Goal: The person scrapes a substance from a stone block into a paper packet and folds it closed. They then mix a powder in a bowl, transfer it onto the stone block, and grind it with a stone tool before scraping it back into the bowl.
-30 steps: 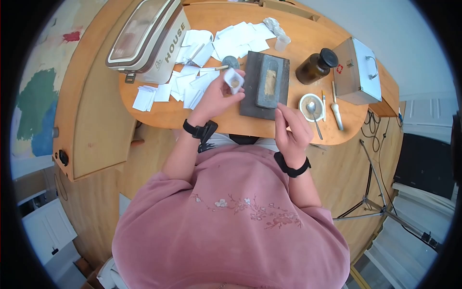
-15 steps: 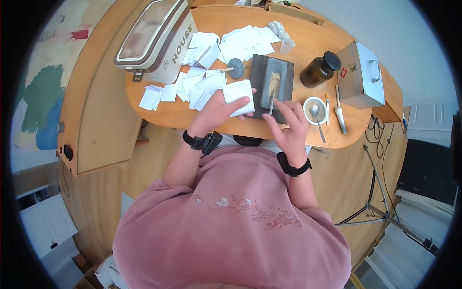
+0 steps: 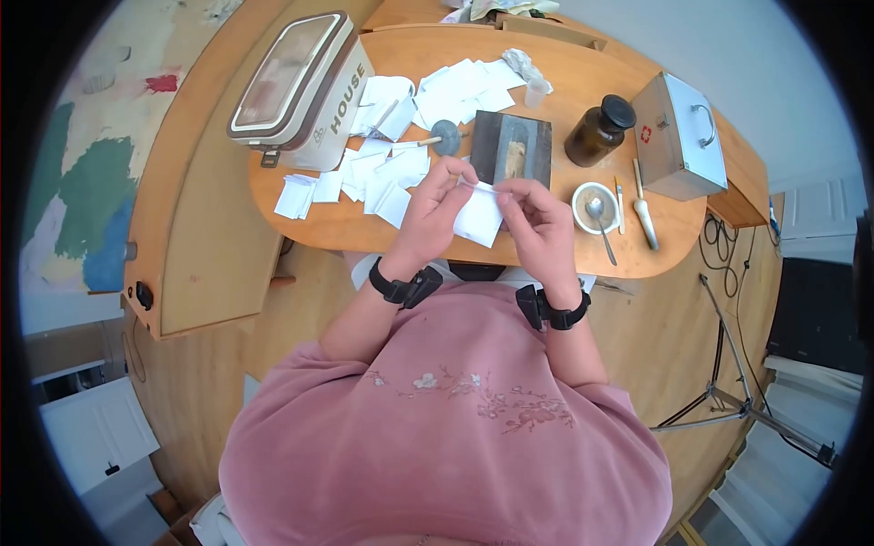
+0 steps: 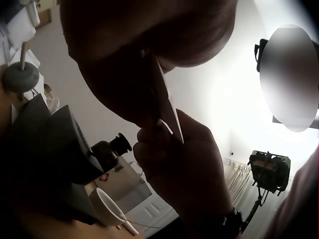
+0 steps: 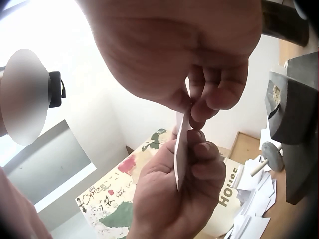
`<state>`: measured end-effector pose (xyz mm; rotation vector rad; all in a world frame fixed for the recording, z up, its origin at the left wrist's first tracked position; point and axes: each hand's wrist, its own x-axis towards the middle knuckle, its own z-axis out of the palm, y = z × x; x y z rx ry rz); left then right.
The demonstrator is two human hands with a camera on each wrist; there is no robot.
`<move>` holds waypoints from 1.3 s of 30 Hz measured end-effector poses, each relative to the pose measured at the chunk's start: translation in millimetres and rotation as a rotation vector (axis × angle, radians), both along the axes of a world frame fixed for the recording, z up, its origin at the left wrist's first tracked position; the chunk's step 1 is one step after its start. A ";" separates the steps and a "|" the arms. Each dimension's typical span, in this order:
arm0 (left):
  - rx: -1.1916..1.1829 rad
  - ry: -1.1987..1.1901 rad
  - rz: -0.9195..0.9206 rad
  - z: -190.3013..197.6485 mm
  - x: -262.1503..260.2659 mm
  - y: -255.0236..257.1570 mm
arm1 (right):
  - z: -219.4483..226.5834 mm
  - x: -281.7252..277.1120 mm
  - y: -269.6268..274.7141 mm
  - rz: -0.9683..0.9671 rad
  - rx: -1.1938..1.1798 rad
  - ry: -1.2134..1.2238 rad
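Observation:
A small white folded paper packet is held up in front of the body, above the table's near edge. The left hand pinches its upper left corner and the right hand pinches its upper right corner. Edge-on, the packet stands between the right hand and the left hand in the right wrist view. Just beyond the hands lies a dark stone slab with a grey trough that has tan powder in it.
Folded papers and a round grey disc with a stick lie left. At the right are a brown jar, a white bowl with a spoon, a brush, a pestle and a metal case.
The right hand has come from over the trough to the packet and now pinches it; the thin tool it held is no longer visible there. The left hand has shifted right with the packet.

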<state>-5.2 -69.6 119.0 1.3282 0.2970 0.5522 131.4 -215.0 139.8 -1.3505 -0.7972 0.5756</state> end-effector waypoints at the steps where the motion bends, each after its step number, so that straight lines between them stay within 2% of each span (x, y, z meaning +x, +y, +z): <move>1: 0.051 -0.034 0.035 -3.6 -1.0 1.3 | -1.1 -0.2 -0.6 0.024 0.016 -0.049; 5: 0.134 0.003 0.087 -3.4 -5.3 1.2 | -4.6 0.8 0.7 0.040 0.022 -0.157; 8: 0.138 -0.072 0.062 -0.1 -8.3 -0.1 | 3.6 -5.0 3.4 -0.036 0.011 -0.165; 10: -0.069 0.053 0.039 16.9 -9.5 -9.2 | 4.3 -4.8 4.0 -0.036 -0.004 -0.245; 11: -0.067 0.053 0.043 15.2 -10.7 -7.6 | 4.3 -4.2 4.1 -0.033 -0.002 -0.245; 13: 0.002 0.014 0.061 5.8 -12.8 -2.4 | 4.3 -2.4 3.9 0.032 0.028 -0.353; 14: 0.003 0.014 0.062 -0.2 -13.7 0.2 | 5.7 -3.0 3.6 0.032 0.029 -0.353; 16: 0.148 -0.045 0.101 -10.5 -16.6 4.7 | 9.5 -6.1 1.3 0.133 -0.005 -0.354; 20: 0.149 -0.041 0.093 -18.1 -30.5 11.4 | 4.3 -17.6 6.1 0.119 -0.011 -0.327; 26: 0.190 0.244 0.129 -17.0 -56.2 19.4 | 1.1 -27.9 13.1 0.164 -0.032 -0.435; 28: 0.441 0.309 0.100 -16.6 -68.5 26.6 | 4.0 -30.4 15.1 0.241 -0.074 -0.501; 29: 0.439 0.311 0.105 -18.9 -73.8 31.0 | 5.1 -32.8 15.5 0.247 -0.073 -0.500; 31: 0.688 0.276 0.241 -29.6 -83.7 43.5 | 6.4 -37.8 15.9 0.292 -0.117 -0.600; 32: 0.687 0.278 0.244 -34.1 -90.2 50.6 | 4.5 -38.2 16.6 0.296 -0.115 -0.600; 34: 0.605 0.389 0.406 -42.5 -102.1 65.4 | -1.0 -37.0 16.7 0.272 -0.019 -0.637; 35: 0.603 0.390 0.406 -46.7 -104.6 72.8 | -0.1 -35.6 15.9 0.273 -0.019 -0.637; 37: 0.261 0.409 0.516 -54.8 -105.1 89.9 | 4.0 -32.5 13.5 0.273 -0.050 -0.568; 39: 0.209 0.400 0.501 -69.0 -103.5 110.2 | 5.9 -30.7 13.0 0.280 -0.056 -0.569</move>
